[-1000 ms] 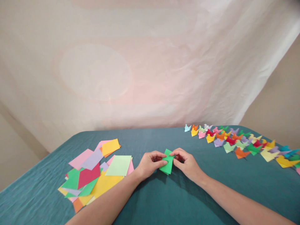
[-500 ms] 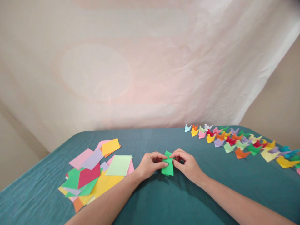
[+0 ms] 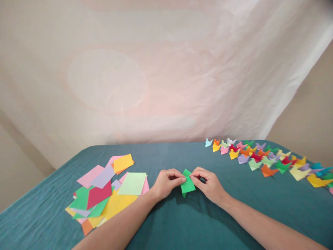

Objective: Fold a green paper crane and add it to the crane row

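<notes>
Both of my hands pinch a small folded green paper (image 3: pixel 187 184) just above the teal tablecloth (image 3: pixel 182 222). My left hand (image 3: pixel 168 183) grips its left edge with thumb and fingertips closed. My right hand (image 3: pixel 206 184) pinches the right edge the same way. The paper is partly folded, with a pointed flap at the top and a narrow tip hanging down. Part of it is hidden behind my fingers.
A loose pile of flat coloured paper sheets (image 3: pixel 104 191) lies to the left. Several rows of finished folded paper figures (image 3: pixel 262 158) in many colours line the far right of the table. A pale cloth backdrop (image 3: pixel 156 69) hangs behind.
The green paper has been folded narrower and turned between my fingers; its lower part now tapers to a tip. My hands have drawn slightly closer together.
</notes>
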### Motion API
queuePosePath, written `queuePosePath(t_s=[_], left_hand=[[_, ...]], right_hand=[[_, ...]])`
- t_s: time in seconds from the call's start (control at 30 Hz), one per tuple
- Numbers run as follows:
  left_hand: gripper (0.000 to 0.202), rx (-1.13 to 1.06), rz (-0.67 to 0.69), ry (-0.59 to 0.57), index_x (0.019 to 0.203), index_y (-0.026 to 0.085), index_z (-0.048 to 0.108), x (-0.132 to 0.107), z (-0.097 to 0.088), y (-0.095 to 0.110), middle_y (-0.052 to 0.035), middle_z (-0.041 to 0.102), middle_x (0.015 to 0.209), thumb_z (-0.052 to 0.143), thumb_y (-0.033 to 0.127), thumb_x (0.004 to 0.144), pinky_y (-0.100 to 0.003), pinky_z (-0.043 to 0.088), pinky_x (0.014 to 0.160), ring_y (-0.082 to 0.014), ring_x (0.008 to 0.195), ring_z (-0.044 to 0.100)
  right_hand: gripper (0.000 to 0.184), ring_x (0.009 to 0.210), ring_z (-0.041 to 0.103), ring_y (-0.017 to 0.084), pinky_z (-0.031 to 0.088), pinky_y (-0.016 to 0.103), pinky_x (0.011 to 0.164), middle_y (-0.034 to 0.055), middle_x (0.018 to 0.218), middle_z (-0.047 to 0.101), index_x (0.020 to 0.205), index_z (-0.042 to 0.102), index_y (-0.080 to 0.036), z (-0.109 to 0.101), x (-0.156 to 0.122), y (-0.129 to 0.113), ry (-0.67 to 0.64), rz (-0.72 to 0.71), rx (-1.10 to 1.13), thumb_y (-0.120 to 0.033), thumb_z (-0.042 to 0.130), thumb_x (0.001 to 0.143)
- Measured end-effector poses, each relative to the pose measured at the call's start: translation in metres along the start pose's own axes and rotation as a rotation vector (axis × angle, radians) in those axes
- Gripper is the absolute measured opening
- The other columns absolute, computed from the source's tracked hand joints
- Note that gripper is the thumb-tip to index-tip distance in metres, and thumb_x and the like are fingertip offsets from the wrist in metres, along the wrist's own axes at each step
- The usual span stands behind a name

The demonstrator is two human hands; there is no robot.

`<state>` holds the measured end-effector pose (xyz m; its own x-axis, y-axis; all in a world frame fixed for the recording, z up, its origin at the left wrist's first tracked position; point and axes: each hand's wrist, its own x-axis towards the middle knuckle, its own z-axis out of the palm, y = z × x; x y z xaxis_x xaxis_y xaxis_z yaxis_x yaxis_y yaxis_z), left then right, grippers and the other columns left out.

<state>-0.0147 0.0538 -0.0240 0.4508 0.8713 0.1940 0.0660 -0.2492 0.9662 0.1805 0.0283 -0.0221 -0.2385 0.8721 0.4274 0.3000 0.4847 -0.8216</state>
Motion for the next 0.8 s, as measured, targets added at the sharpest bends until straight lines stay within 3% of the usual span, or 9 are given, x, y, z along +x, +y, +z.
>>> queuePosePath(t_s=[0.2,0.37,0.8], left_hand=[[0.024,-0.07,-0.012,-0.005,0.073,0.012,0.067,0.0,0.0004,0.0073,-0.0046,0.063,0.08,0.066,0.036,0.074,-0.024,0.042,0.071,-0.0143,0.073,0.054],[0.03,-0.139,-0.075,0.061,0.076,0.012,0.063,0.0011,-0.0001,0.0049,-0.0023,0.061,0.074,0.065,0.041,0.074,-0.022,0.04,0.066,-0.0119,0.067,0.052],[0.032,-0.075,-0.077,0.13,0.078,0.012,0.06,0.0004,0.0014,0.0044,-0.001,0.058,0.069,0.063,0.044,0.075,-0.02,0.037,0.059,-0.0101,0.062,0.048]], right_hand=[[0.03,0.063,0.051,0.014,0.041,0.026,0.061,0.0012,0.068,0.054,0.068,0.06,-0.019,-0.0009,-0.0013,-0.0047,-0.017,-0.017,0.002,-0.034,0.045,0.089],[0.019,0.072,0.055,0.015,0.044,0.025,0.066,0.0029,0.079,0.059,0.088,0.063,-0.019,0.0006,-0.002,-0.0036,-0.005,-0.019,0.026,-0.033,0.05,0.086],[0.014,0.072,0.056,0.015,0.044,0.027,0.07,0.0035,0.08,0.061,0.078,0.064,-0.019,0.0028,-0.0016,-0.0014,-0.001,-0.053,-0.027,-0.027,0.055,0.083]])
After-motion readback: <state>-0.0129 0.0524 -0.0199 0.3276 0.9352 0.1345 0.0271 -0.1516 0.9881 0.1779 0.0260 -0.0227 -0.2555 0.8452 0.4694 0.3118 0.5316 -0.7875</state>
